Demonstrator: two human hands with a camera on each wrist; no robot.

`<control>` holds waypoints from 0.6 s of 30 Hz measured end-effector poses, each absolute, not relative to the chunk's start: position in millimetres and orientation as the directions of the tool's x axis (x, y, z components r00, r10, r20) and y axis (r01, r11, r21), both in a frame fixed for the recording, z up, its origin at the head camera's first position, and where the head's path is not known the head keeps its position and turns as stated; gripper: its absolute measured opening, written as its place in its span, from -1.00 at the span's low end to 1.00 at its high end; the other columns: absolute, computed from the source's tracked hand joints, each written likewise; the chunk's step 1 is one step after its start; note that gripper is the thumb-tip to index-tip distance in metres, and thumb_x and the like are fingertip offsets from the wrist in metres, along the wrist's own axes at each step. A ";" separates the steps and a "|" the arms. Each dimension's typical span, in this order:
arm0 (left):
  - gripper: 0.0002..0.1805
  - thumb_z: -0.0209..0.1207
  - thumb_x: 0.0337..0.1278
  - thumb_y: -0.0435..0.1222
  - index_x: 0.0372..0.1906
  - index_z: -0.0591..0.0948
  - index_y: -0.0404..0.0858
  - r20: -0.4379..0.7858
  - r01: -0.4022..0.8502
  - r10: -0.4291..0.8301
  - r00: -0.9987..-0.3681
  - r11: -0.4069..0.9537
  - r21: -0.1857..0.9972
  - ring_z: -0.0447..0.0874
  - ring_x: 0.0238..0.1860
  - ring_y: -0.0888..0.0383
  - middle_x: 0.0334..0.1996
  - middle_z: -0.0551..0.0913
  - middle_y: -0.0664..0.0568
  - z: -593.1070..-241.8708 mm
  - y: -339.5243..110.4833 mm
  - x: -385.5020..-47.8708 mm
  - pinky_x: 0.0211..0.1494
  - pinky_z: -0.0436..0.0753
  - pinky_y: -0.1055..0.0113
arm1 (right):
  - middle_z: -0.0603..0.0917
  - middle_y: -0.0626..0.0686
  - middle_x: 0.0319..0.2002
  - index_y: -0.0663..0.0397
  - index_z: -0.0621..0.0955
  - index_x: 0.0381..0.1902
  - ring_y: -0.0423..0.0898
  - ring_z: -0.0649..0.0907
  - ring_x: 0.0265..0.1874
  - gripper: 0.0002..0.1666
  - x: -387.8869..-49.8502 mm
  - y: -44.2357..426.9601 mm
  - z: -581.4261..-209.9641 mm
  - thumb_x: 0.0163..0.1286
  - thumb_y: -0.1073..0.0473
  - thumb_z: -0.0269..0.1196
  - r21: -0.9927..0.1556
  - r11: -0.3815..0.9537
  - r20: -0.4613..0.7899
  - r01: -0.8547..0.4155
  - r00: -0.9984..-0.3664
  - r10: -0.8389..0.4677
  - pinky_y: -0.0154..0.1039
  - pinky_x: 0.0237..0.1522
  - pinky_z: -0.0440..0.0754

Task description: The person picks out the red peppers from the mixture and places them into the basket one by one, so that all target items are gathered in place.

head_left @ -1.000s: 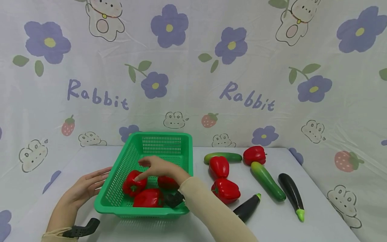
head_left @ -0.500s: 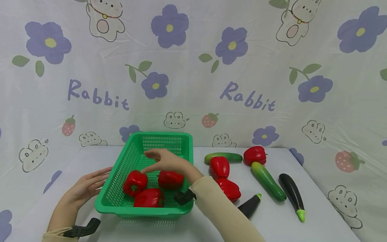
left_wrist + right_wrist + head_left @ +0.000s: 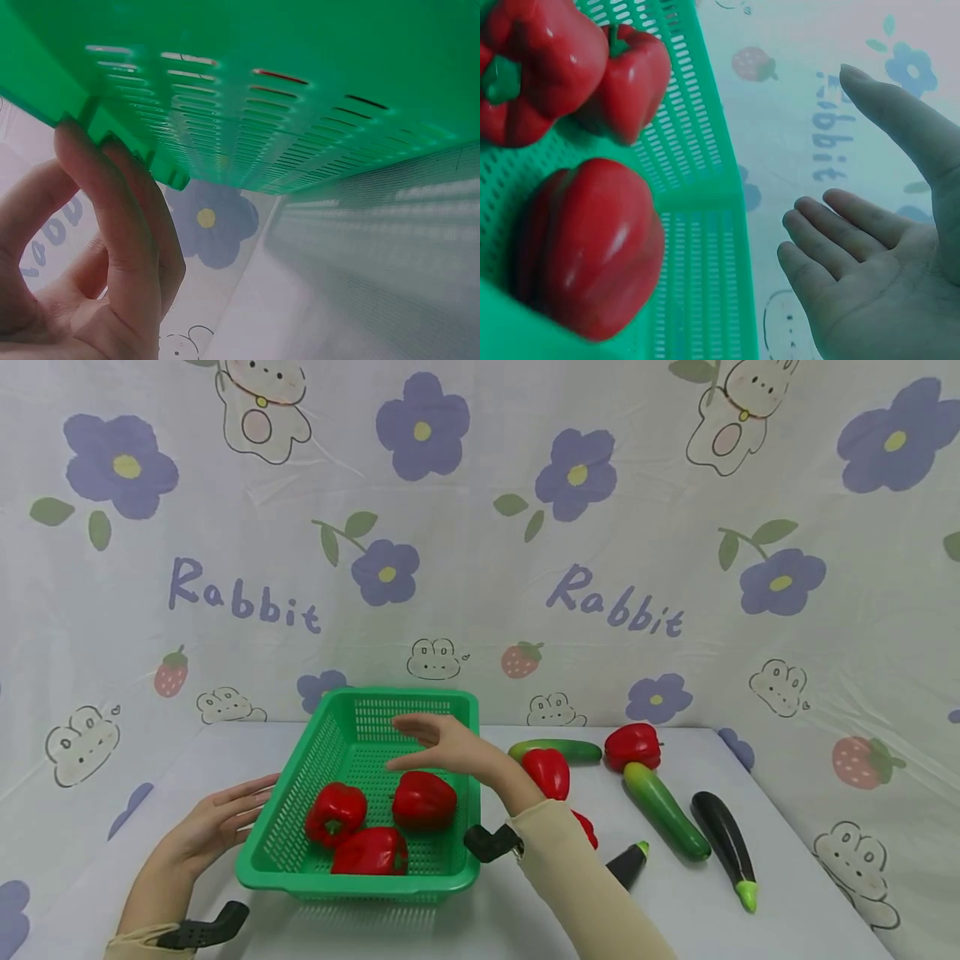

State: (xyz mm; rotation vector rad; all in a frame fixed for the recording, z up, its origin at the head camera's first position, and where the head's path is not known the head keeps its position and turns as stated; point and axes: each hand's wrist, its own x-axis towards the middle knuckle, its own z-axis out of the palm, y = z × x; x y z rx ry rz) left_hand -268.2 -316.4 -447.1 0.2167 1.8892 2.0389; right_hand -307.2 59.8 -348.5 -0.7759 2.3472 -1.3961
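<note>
A green plastic basket [image 3: 360,882] with slotted walls holds three red bell peppers: one at left [image 3: 336,814], one at the front [image 3: 370,852] and one at right [image 3: 424,802]. Outside the left wall is my left hand [image 3: 210,827], its fingers extended; the left wrist view puts the fingertips [image 3: 71,139] against the underside of the rim. Over the basket's right side hovers my right hand [image 3: 450,747], thumb spread from the fingers and nothing held. Its bare palm [image 3: 889,292] shows in the right wrist view.
Right of the basket lie two cucumbers [image 3: 663,810] [image 3: 558,750], two eggplants [image 3: 723,843] [image 3: 630,864] and more red bell peppers [image 3: 632,747] [image 3: 546,772]. My right sleeve [image 3: 581,877] partly covers one pepper [image 3: 587,828]. A printed cloth [image 3: 480,527] hangs behind the table.
My right hand has risen away from the peppers and moved right and back toward the basket's right rim, uncovering the right pepper. The left hand has stayed in place.
</note>
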 end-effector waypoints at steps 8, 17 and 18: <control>-0.62 -0.10 0.51 -0.28 0.11 0.60 0.21 -0.125 -0.151 0.363 -0.923 -0.042 0.988 0.63 0.04 0.44 -0.01 0.66 0.44 -448.5 -317.4 -270.0 0.06 0.62 0.35 | 0.39 -0.08 0.42 -0.20 0.35 0.42 -0.05 0.30 0.48 -0.17 -310.7 83.1 -351.3 0.21 0.01 0.41 -0.893 0.355 0.030 -0.276 -0.825 -0.565 0.00 0.44 0.29; -0.62 -0.10 0.51 -0.29 0.12 0.60 0.19 -0.116 -0.143 0.363 -0.924 -0.049 0.989 0.63 0.05 0.43 0.00 0.66 0.44 -450.0 -317.7 -269.7 0.06 0.62 0.34 | 0.37 -0.05 0.44 -0.17 0.32 0.44 -0.07 0.26 0.50 -0.16 -313.1 112.1 -358.4 0.24 0.02 0.39 -0.922 0.313 0.038 -0.228 -0.857 -0.514 0.05 0.47 0.22; -0.63 -0.10 0.51 -0.29 0.12 0.60 0.19 -0.114 -0.142 0.362 -0.925 -0.049 0.989 0.64 0.04 0.43 0.00 0.66 0.44 -450.0 -317.8 -269.3 0.06 0.63 0.34 | 0.37 -0.05 0.44 -0.16 0.32 0.43 -0.07 0.26 0.50 -0.16 -313.3 115.6 -359.4 0.24 0.02 0.39 -0.924 0.311 0.038 -0.222 -0.863 -0.504 0.04 0.48 0.21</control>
